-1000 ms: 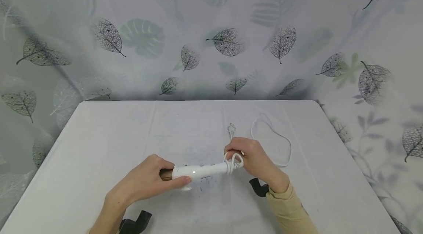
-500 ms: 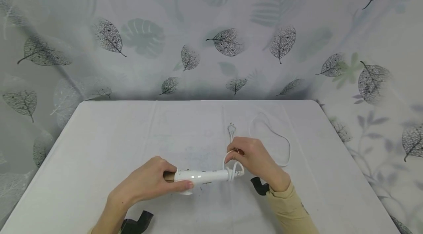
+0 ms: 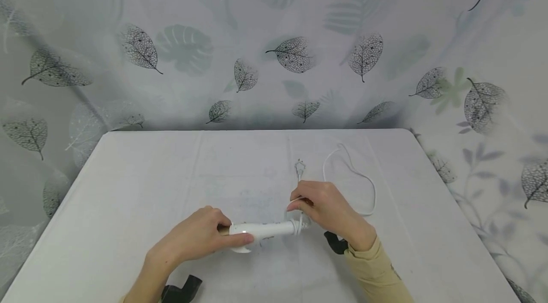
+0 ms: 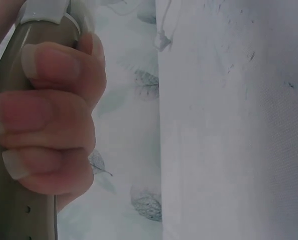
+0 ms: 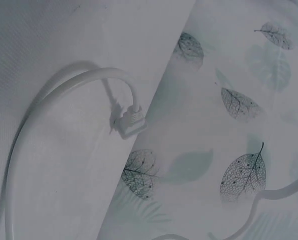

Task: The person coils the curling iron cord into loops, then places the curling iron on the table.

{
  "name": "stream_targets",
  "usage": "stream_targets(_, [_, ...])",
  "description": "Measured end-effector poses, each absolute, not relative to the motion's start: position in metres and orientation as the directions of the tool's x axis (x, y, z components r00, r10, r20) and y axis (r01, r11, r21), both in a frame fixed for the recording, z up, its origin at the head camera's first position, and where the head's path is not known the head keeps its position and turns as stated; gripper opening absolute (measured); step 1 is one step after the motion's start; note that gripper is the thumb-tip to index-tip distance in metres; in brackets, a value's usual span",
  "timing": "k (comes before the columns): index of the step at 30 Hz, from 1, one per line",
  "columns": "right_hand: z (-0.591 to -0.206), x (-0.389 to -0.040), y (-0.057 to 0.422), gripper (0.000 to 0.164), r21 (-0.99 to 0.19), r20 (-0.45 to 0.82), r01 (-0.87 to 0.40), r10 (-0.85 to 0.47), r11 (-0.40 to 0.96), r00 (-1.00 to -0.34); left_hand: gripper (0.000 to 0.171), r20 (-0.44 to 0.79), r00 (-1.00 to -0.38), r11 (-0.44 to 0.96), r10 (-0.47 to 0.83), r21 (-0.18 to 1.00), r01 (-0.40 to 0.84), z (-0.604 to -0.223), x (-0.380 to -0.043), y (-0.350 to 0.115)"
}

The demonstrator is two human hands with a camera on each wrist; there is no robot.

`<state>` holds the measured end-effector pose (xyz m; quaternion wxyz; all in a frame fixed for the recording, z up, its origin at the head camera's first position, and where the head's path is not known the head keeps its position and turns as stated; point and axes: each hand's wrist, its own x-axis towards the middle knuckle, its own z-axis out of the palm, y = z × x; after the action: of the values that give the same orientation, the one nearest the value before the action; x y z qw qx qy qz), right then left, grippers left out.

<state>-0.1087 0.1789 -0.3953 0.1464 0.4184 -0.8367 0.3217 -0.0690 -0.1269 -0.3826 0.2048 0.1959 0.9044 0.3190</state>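
My left hand (image 3: 194,236) grips a curling iron with a white handle (image 3: 269,230) just left of the middle of the table in the head view. In the left wrist view its fingers (image 4: 53,120) curl round the brownish barrel (image 4: 18,217), which has small holes. Cord is wound round the handle's right end. Just above that end my right hand (image 3: 327,208) pinches a part of the white cord (image 5: 11,165). The cord's plug (image 3: 300,166) lies beyond the right hand; the right wrist view shows the plug (image 5: 132,123) near the table edge.
A long loop of cord (image 3: 374,193) lies on the white table (image 3: 150,165) right of the right hand. Black pieces (image 3: 181,289) are by both wrists. A leaf-patterned cloth (image 3: 257,17) hangs behind the table.
The curling iron and left hand have shifted slightly right and nearer. The cord loop at the handle's end has changed shape, with the right hand still pinching cord above it.
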Motion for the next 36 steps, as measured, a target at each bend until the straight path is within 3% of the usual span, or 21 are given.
stream_targets(16, [-0.392,-0.105,0.168,0.02,-0.359,0.596,-0.833,-0.583,0.422,-0.552,0.067,-0.295,-0.904,0.804,0.311,0.588,0.085,-0.382,-0.07,-0.127])
stream_targets(24, [-0.391,-0.103,0.165,0.012,-0.372,0.594,-0.813,-0.558,0.448,-0.579,0.062,-0.217,-0.96,0.862,0.179,0.505,0.047,-0.378,-0.071,-0.125])
stream_targets(36, [-0.395,-0.105,0.165,0.01,-0.374,0.594,-0.799,-0.541,0.47,-0.596,0.067,-0.218,-0.964,0.854,0.15,0.519,0.015,-0.382,-0.076,-0.125])
